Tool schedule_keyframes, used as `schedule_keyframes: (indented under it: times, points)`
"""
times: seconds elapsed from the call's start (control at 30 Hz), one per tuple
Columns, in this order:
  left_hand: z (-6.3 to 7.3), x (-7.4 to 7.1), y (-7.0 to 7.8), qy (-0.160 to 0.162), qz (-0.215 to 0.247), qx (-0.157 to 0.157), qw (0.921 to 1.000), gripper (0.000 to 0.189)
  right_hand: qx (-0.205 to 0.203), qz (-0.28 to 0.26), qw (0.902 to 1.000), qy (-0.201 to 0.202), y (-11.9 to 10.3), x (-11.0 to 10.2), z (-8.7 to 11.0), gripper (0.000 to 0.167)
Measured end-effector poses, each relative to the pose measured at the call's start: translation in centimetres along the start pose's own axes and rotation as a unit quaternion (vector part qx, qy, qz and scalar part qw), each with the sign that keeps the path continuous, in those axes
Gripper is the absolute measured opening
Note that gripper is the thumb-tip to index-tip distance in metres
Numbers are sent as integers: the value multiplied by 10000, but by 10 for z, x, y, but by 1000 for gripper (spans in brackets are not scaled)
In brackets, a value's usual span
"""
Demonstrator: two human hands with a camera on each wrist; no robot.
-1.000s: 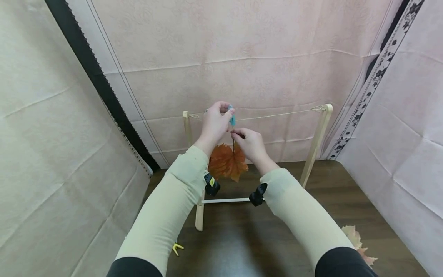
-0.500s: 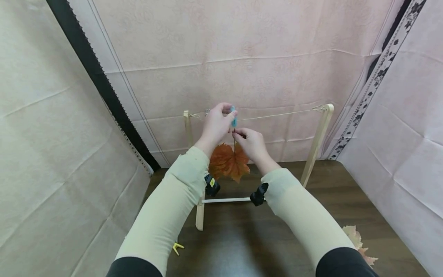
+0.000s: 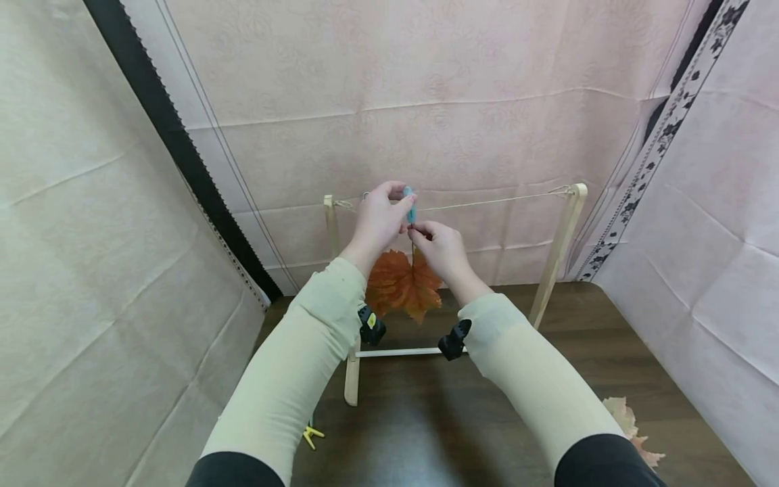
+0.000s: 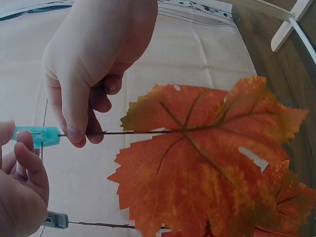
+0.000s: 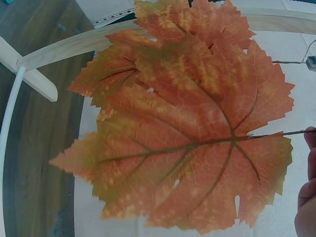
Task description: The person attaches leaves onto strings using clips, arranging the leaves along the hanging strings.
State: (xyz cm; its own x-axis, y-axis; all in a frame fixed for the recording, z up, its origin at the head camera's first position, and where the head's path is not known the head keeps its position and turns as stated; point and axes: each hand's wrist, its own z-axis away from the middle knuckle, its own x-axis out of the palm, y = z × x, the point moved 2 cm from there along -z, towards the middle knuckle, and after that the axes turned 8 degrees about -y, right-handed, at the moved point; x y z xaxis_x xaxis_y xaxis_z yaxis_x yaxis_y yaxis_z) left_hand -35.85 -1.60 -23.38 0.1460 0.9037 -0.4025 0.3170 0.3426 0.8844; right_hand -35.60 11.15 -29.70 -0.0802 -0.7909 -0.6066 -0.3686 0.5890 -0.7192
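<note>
In the head view my left hand (image 3: 380, 213) pinches a turquoise clothespin (image 3: 410, 203) at the string (image 3: 481, 203). Just below it, my right hand (image 3: 441, 247) holds the thin dark stem of an orange artificial maple-like leaf (image 3: 404, 284) between thumb and fingers. The stem's tip meets the clothespin's end in the left wrist view; whether it is clamped I cannot tell. Beside it a grey clothespin (image 4: 58, 220) on the string bears a second stem and leaf (image 5: 197, 24), partly behind the first. The right wrist view has the front leaf (image 5: 197, 148) filling its middle.
The string runs between two wooden posts (image 3: 556, 257), joined low down by a white rod (image 3: 398, 352). A yellow forked piece (image 3: 313, 434) lies by the left sleeve on the brown table (image 3: 426, 419). Pale leaves (image 3: 629, 429) lie at right. Cloth walls surround the area.
My right hand has risen slightly with the stem, closer to the turquoise clothespin. Its leaf has shifted a little to the right. My left hand has barely moved.
</note>
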Motion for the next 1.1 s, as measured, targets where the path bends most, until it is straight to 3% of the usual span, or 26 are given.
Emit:
schedule_keyframes:
  times: [0.3,0.57,1.1]
  points:
    - [2,-1,-1,-70,-198,8,9998,46,-96,10,10000,12,10,-1,4,26]
    - [5,1,-1,-104,-826,-4,9965,51,5,106,9999,-64,24,-10,9,28]
    - [16,-5,2,-1,-581,-51,9983,52,68,237,9996,114,44,-27,22,29]
